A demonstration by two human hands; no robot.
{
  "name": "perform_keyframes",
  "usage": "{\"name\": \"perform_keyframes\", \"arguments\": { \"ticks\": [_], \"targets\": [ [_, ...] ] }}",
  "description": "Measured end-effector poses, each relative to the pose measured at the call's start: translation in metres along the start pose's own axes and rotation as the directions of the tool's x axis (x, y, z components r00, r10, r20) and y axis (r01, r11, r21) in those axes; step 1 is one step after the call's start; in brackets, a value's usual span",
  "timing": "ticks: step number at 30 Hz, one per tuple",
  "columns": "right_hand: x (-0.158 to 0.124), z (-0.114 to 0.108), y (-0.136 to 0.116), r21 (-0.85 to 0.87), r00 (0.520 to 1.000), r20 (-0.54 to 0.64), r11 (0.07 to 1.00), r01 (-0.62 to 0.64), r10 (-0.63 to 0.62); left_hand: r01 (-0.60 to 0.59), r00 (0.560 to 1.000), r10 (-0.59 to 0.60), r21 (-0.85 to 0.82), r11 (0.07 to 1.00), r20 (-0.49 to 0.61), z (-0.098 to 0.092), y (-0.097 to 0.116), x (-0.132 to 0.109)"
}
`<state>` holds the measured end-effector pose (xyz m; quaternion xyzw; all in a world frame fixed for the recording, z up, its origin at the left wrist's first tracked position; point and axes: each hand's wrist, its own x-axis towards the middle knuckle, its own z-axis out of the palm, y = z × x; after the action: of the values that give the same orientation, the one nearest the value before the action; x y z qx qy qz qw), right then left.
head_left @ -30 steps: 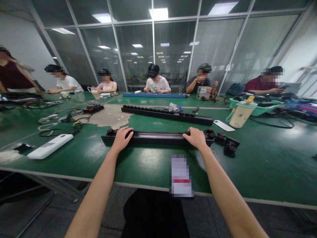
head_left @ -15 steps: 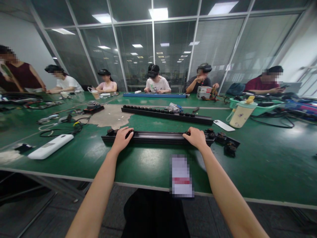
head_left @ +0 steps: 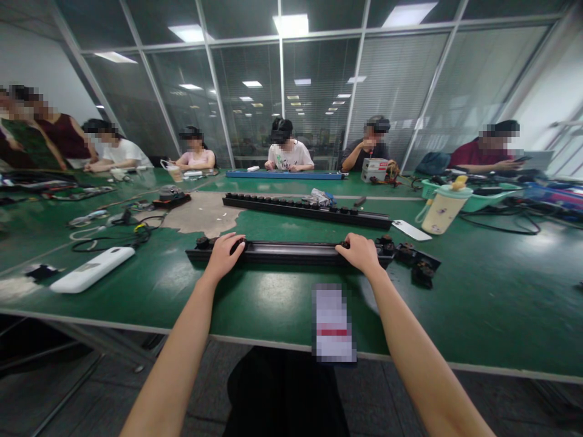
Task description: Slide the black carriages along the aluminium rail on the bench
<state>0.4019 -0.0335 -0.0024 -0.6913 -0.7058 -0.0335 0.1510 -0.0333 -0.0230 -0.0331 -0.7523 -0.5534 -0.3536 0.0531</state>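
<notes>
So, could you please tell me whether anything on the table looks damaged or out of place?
Beside the farther black rail, the green table has a ragged beige patch, perhaps worn through. A pixelated, phone-like item overhangs the near edge.

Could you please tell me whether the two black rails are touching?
Apart: the head view shows green tabletop between the near rail and the far rail.

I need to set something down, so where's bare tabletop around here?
There's bare green table between the nearer black rail and its near edge, left of the pixelated slab. A wider patch lies right of the small black parts, nearer you than the cream cup. It's crowded around the green basket and among the cables at left.
</notes>
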Motion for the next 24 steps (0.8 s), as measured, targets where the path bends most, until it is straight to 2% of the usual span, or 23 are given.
{"name": "perform_keyframes", "arguments": {
  "ticks": [24],
  "targets": [
    [-0.0004, -0.0006, -0.0013, -0.005, 1.0, -0.015, 1.0, 0.01, -0.01, -0.005, 1.0, 0.005, -0.005, 1.0, 0.007, -0.0015, 0.0021, 0.0003]
  ]
}}
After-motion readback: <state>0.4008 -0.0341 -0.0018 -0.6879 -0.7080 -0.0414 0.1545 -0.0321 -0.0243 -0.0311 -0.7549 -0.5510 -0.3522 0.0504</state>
